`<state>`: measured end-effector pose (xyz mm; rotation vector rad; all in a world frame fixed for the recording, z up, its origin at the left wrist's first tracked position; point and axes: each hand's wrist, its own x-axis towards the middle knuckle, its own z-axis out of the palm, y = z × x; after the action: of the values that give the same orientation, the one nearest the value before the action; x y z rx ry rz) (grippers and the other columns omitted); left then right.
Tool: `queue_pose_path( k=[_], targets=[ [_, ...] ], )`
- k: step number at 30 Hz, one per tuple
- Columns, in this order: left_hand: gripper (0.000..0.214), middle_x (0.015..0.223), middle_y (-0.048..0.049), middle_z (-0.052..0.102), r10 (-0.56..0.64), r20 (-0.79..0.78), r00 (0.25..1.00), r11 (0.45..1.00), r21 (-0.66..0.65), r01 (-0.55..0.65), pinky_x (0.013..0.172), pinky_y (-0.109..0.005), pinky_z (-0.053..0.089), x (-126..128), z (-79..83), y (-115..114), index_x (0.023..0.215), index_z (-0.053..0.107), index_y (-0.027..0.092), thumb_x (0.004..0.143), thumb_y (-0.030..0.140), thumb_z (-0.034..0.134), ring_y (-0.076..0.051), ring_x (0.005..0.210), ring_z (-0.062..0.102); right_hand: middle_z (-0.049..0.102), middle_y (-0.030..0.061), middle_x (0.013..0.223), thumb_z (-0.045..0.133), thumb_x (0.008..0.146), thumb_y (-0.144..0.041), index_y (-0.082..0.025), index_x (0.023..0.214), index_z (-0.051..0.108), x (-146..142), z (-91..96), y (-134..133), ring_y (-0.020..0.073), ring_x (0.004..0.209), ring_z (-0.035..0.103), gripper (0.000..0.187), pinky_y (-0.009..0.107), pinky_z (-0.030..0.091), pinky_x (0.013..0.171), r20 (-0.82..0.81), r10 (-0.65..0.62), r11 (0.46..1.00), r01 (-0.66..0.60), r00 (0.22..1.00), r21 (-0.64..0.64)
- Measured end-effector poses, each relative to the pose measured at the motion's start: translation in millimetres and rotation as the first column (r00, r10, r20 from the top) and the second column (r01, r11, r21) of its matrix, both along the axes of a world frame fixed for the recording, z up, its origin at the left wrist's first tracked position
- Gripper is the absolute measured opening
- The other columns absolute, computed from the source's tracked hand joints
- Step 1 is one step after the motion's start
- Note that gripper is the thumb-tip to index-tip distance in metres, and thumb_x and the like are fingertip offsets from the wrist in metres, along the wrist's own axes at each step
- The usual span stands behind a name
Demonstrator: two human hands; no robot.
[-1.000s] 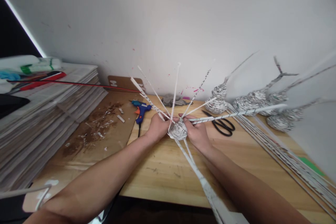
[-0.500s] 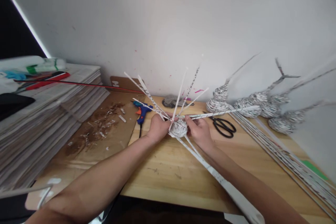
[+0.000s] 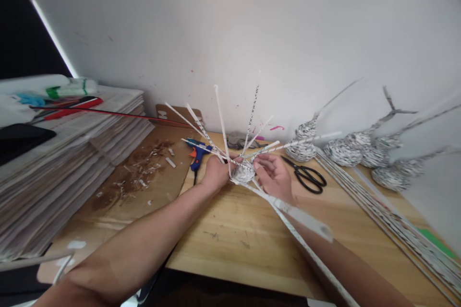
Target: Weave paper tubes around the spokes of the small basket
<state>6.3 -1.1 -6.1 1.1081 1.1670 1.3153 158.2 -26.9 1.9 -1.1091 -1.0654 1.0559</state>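
Woven paper coil [image 3: 244, 173] is held just above the table [image 3: 230, 235], between the two hands and touching both. Left hand [image 3: 215, 174] is clenched on the coil's left edge, thumb across the weave. Right hand [image 3: 275, 178] is closed on the right edge, palm turned up, fingertips curled in at the coil.

Paper spokes [image 3: 220, 115] are fanned up and outward from the coil. Two flattened working strands [image 3: 298, 216] are trailed toward the camera across the right forearm.

Against half a second ago, the fan has been rotated slightly: the long spoke on the right is now raised higher, and the right palm has been turned more into view.

Glue gun [image 3: 198, 151] is lying left of the hands; scissors [image 3: 308, 175] lie to the right.
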Motion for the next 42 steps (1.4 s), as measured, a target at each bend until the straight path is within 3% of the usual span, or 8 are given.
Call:
queue_pose_path(
  k=[6, 12, 15, 19, 22, 26, 33, 42],
  targets=[
    [0.026, 0.075, -0.008, 0.076, -0.03, 0.002, 1.0, 1.0, 0.005, 0.03, 0.062, -0.028, 0.052, 1.9, 0.3, -3.0, 0.077, 0.076, 0.014, 0.062, 0.033, 0.083, -0.02, 0.065, 0.067, 0.069, -0.0011, 0.069, 0.084, 0.069, -0.038, -0.02, 0.087, 0.06, 3.3, -3.4, 5.1, 0.011, 0.053, 0.057, 0.035, 0.02, 0.038, 0.043, -0.121, 0.02, 1.0, -0.019, 0.992, 0.012],
    [0.029, 0.069, -0.0074, 0.073, 0.036, 0.086, 0.996, 0.999, -0.039, -0.033, 0.061, -0.028, 0.05, 0.0, -5.4, 3.4, 0.075, 0.074, 0.012, 0.058, 0.032, 0.085, -0.018, 0.061, 0.064, 0.073, 0.0068, 0.103, 0.075, 0.081, -0.037, -0.022, 0.111, 0.064, 8.8, 3.8, 1.2, 0.0124, 0.066, 0.064, 0.035, 0.021, 0.044, 0.048, -0.038, 0.032, 0.98, -0.024, 0.999, 0.197],
    [0.029, 0.069, -0.0061, 0.073, 0.076, 0.179, 0.981, 0.997, -0.02, -0.073, 0.061, -0.028, 0.049, 1.0, -8.2, 6.7, 0.076, 0.073, 0.013, 0.058, 0.033, 0.085, -0.017, 0.061, 0.064, 0.071, 0.0077, 0.099, 0.071, 0.082, -0.038, -0.019, 0.104, 0.066, 12.6, 0.4, 4.4, 0.0133, 0.064, 0.064, 0.029, 0.022, 0.044, 0.046, 0.051, 0.013, 0.99, -0.02, 0.999, 0.143],
    [0.028, 0.072, -0.0059, 0.073, 0.081, 0.221, 0.972, 0.996, 0.022, -0.088, 0.062, -0.028, 0.05, 2.0, -8.9, 7.1, 0.076, 0.071, 0.015, 0.062, 0.035, 0.083, -0.018, 0.063, 0.065, 0.073, 0.008, 0.097, 0.075, 0.072, -0.033, -0.019, 0.109, 0.066, 9.3, -9.8, 7.7, 0.0166, 0.067, 0.066, 0.041, 0.022, 0.048, 0.045, 0.029, 0.244, 0.969, -0.243, 0.969, -0.039],
    [0.026, 0.075, -0.0076, 0.074, 0.099, 0.16, 0.982, 0.993, 0.048, -0.108, 0.065, -0.03, 0.052, 2.0, -7.7, 4.6, 0.077, 0.071, 0.015, 0.065, 0.035, 0.081, -0.019, 0.066, 0.066, 0.071, 0.0076, 0.109, 0.078, 0.068, -0.036, -0.023, 0.124, 0.061, 1.1, -12.3, 2.6, 0.0199, 0.078, 0.067, 0.06, 0.024, 0.052, 0.048, -0.035, 0.354, 0.934, -0.355, 0.935, -0.035],
    [0.018, 0.076, -0.0073, 0.074, 0.12, 0.041, 0.992, 0.983, 0.132, -0.124, 0.068, -0.03, 0.053, 4.3, -8.5, 0.7, 0.077, 0.071, 0.015, 0.07, 0.031, 0.076, -0.02, 0.07, 0.068, 0.07, 0.0066, 0.108, 0.073, 0.078, -0.042, -0.023, 0.125, 0.06, -6.2, -10.9, -7.5, 0.0167, 0.072, 0.064, 0.053, 0.024, 0.054, 0.05, 0.038, 0.269, 0.963, -0.268, 0.962, -0.027],
    [0.017, 0.077, -0.0055, 0.075, 0.108, -0.165, 0.98, 0.966, 0.249, -0.065, 0.064, -0.027, 0.053, 12.1, -11.8, -7.8, 0.08, 0.072, 0.016, 0.078, 0.032, 0.069, -0.019, 0.07, 0.068, 0.065, -0.0005, 0.071, 0.07, 0.08, -0.053, -0.019, 0.106, 0.064, -8.6, -18.5, -6.2, 0.0111, 0.045, 0.051, 0.043, 0.022, 0.044, 0.035, 0.127, 0.052, 0.995, -0.04, 0.991, -0.094],
    [0.018, 0.077, -0.0071, 0.076, 0.134, -0.198, 0.971, 0.98, 0.17, -0.1, 0.063, -0.028, 0.055, 10.2, -8.3, -7.7, 0.082, 0.074, 0.014, 0.076, 0.032, 0.073, -0.02, 0.069, 0.069, 0.064, 0.004, 0.066, 0.045, 0.086, -0.075, -0.016, 0.098, 0.068, -12.0, -12.2, -11.9, 0.0148, 0.051, 0.057, 0.064, 0.022, 0.044, 0.034, 0.024, 0.131, 0.979, -0.125, 0.991, -0.158]
  ],
)
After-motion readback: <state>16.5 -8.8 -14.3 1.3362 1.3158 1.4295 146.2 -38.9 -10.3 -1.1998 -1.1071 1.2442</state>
